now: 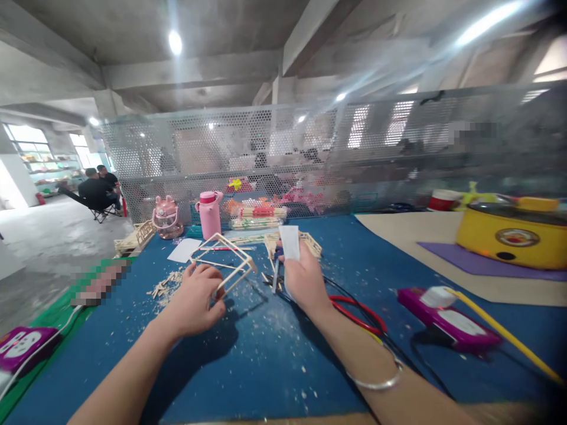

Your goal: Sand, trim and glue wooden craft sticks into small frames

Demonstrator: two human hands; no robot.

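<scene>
Along the left edge of the blue table [266, 389], you have a magenta power strip with a white face [29, 348] on a green strip. Farther in lies a loose heap of pale wooden offcuts [166, 286]; beyond it, towards the far-left corner, are a small white paper sheet [183, 250] and a pink bottle with a red top [209, 213].

Your left hand [204, 295] has its fingers and thumb gripping a hollow, box-shaped frame of pale wooden sticks [252, 265]. The frame sits tilted near the table's middle, ahead and to the right of that hand, between your two hands. Your left is the nearer one; the frame's longer span seems to run across towards your right hand [303, 274].

That hand is closed around a white, flat strip [290, 242] and a slim grey metal tool [275, 276], whose lower end slants towards the table, just apart from the frame. To its right lie red and black cables [361, 313], then, towards the right edge, a yellow round pot [514, 233].
</scene>
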